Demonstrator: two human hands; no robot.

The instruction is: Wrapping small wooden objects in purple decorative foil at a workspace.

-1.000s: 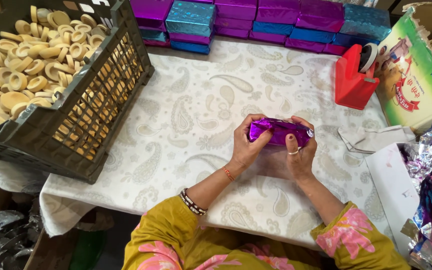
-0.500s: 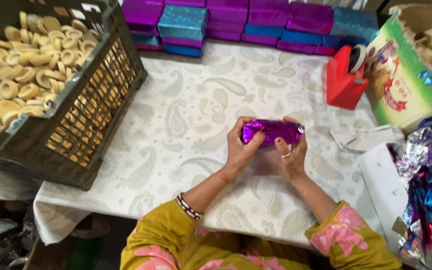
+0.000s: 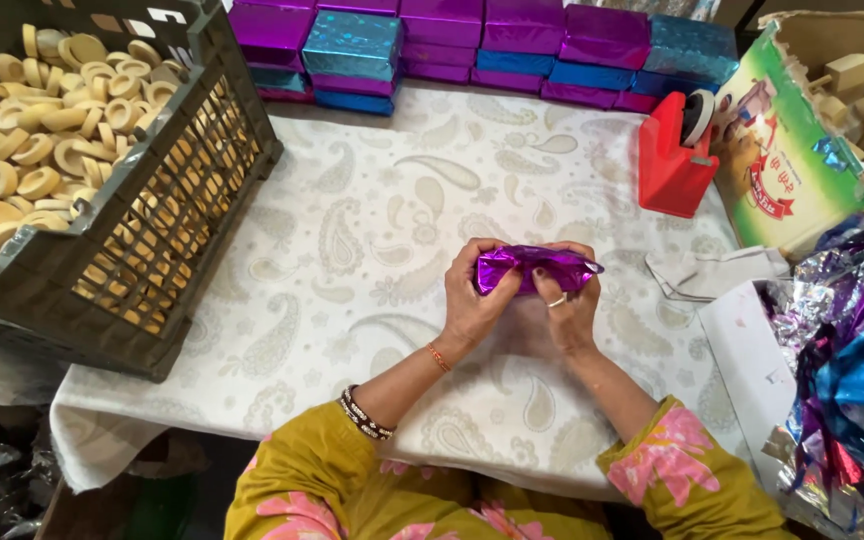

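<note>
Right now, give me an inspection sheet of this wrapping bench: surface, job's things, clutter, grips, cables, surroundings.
Surface: table under a pale paisley cloth.
Job's things: purple foil packet, held above the cloth.
Clutter: red tape dispenser; loose foil sheets at right; white paper.
Grips: left hand and right hand both closed on the packet.
Cables: nothing seen.
Surroundings: dark crate of pale round pieces; stacked purple and blue wrapped boxes; carton of pale blocks.

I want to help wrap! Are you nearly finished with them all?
Not nearly. Done: purple and blue wrapped blocks stacked at the back. In hand: left hand and right hand fold purple foil around one piece. Left: the crate of tan rounds is full.
</note>
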